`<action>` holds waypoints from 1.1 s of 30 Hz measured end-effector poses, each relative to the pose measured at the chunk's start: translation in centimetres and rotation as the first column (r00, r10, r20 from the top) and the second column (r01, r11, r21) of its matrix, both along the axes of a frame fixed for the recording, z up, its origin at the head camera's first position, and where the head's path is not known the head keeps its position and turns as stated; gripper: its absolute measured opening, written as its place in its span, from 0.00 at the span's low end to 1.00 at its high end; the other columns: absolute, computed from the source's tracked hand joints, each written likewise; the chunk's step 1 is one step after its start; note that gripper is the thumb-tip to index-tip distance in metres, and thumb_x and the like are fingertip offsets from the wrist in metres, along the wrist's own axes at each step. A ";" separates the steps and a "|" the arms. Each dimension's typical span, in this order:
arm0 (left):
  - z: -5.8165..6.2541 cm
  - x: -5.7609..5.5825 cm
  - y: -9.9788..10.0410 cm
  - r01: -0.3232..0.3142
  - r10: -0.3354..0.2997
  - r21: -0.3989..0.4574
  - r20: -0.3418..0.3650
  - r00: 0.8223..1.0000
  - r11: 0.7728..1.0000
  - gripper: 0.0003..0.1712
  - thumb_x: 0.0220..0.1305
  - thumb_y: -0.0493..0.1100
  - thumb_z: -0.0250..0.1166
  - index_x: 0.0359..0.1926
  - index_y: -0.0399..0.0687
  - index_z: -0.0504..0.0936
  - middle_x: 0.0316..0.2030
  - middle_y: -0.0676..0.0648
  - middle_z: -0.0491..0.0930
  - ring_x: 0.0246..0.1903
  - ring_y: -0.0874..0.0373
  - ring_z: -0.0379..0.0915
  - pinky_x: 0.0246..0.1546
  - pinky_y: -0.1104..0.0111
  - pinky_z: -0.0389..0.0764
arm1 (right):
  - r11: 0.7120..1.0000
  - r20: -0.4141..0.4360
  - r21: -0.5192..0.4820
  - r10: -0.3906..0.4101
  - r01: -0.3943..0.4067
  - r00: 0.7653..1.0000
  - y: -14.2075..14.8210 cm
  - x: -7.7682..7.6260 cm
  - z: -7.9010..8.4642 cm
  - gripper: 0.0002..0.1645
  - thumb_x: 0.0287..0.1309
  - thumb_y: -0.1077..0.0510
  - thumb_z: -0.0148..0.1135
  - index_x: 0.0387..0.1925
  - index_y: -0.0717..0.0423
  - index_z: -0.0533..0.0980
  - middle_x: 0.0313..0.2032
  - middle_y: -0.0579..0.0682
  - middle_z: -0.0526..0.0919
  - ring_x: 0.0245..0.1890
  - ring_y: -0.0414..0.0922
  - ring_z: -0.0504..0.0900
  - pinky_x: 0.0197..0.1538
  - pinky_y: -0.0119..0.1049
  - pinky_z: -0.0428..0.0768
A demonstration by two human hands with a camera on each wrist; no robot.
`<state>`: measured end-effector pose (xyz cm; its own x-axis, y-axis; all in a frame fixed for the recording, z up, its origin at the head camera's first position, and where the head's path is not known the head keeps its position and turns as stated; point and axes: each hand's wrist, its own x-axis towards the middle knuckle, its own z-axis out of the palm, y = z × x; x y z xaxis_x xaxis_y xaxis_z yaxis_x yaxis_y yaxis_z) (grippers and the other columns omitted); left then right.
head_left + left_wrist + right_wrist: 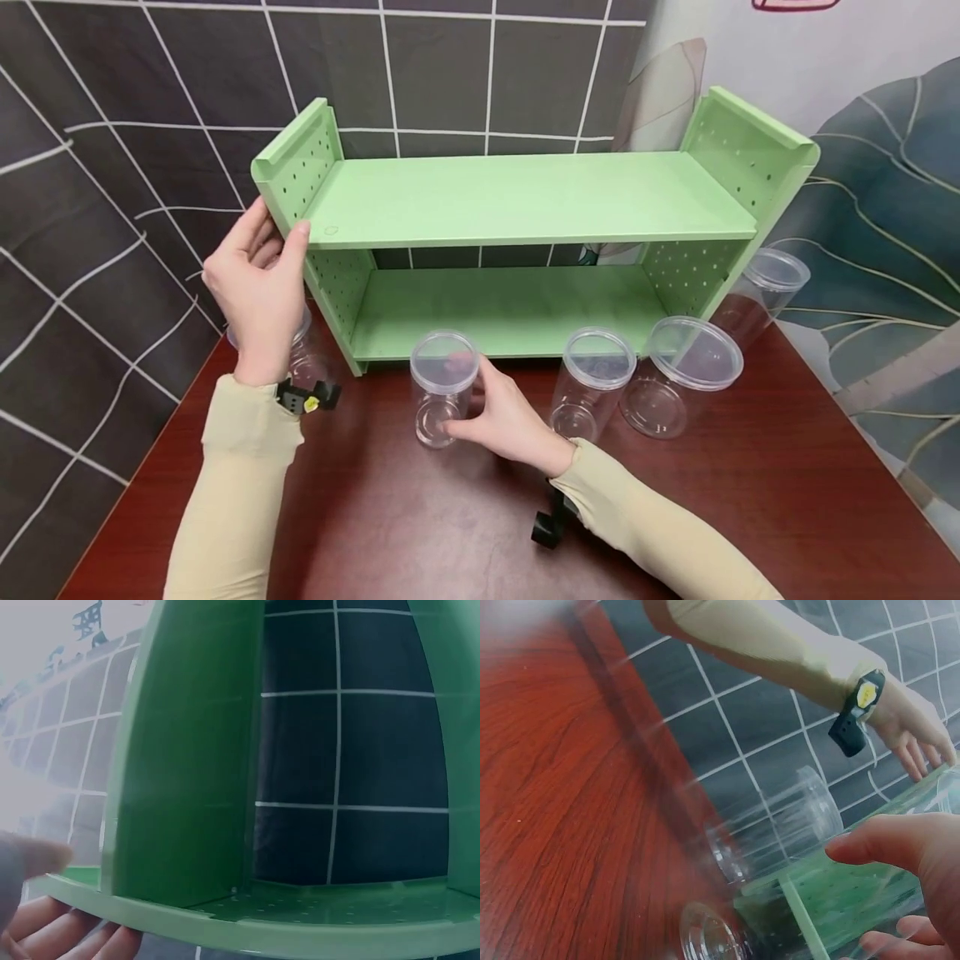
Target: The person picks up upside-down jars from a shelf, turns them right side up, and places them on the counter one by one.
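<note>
My left hand [257, 287] grips the left side panel of a green two-tier shelf [525, 196], thumb at the front edge and fingers round the outer face. In the left wrist view its fingers [64, 930] curl beneath the panel's rim. Lower down, my right hand [513, 417] holds a clear lidded jar [429, 400] in front of the shelf, with fingertips behind the jar and the thumb low on its near right side. The right wrist view shows the thumb [877, 844] over the transparent wall.
Right of the held jar stand another clear jar [581, 392] and a wider one [675, 392]. A further jar [757, 292] is beside the shelf's right panel. One jar [303, 354] is partly hidden behind my left wrist. A tiled-pattern wall [442, 79] rises behind the reddish-brown table [390, 533].
</note>
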<state>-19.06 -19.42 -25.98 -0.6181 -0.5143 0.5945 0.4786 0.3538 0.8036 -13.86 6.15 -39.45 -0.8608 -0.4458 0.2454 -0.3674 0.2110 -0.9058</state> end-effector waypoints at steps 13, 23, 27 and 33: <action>-0.5 -0.7 0.0 -0.133 0.132 -0.074 -0.024 0.991 0.988 0.19 0.62 0.37 0.73 0.55 0.53 0.88 0.45 0.50 0.88 0.36 0.66 0.84 0.41 0.74 0.84 | 0.999 0.033 0.045 -0.008 0.007 0.999 -1.3 -1.0 -0.5 0.47 0.45 0.63 0.82 0.67 0.57 0.69 0.54 0.51 0.82 0.51 0.48 0.84 0.55 0.38 0.82; -0.6 -0.6 -0.3 -0.146 0.145 -0.128 -0.014 0.989 0.981 0.20 0.62 0.38 0.73 0.55 0.55 0.87 0.44 0.50 0.88 0.35 0.64 0.85 0.40 0.75 0.84 | 0.987 -0.120 0.148 -0.051 0.068 0.992 -0.8 -0.3 0.2 0.58 0.45 0.52 0.83 0.75 0.52 0.61 0.64 0.45 0.75 0.63 0.40 0.74 0.65 0.38 0.73; -0.6 -0.6 -0.3 -0.143 0.142 -0.134 -0.017 0.990 0.981 0.20 0.62 0.39 0.74 0.55 0.55 0.87 0.43 0.50 0.88 0.35 0.64 0.85 0.40 0.75 0.84 | 0.976 -0.175 0.188 -0.073 0.107 0.982 -0.1 1.1 1.8 0.65 0.47 0.46 0.82 0.80 0.47 0.53 0.73 0.44 0.63 0.71 0.41 0.63 0.70 0.45 0.67; -0.5 -0.5 -0.4 -0.145 0.144 -0.149 -0.013 0.989 0.978 0.19 0.62 0.39 0.74 0.55 0.55 0.88 0.43 0.50 0.88 0.34 0.65 0.85 0.40 0.75 0.84 | 0.983 -0.250 0.153 -0.056 0.097 0.966 1.4 3.1 5.1 0.64 0.49 0.45 0.81 0.80 0.38 0.51 0.75 0.39 0.58 0.73 0.37 0.58 0.72 0.46 0.63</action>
<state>-19.55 -19.79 -26.48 -0.5426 -0.5038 0.6721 0.4150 0.5349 0.7360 -10.73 7.51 -34.33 -0.8170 -0.4322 0.3818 -0.5499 0.3844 -0.7415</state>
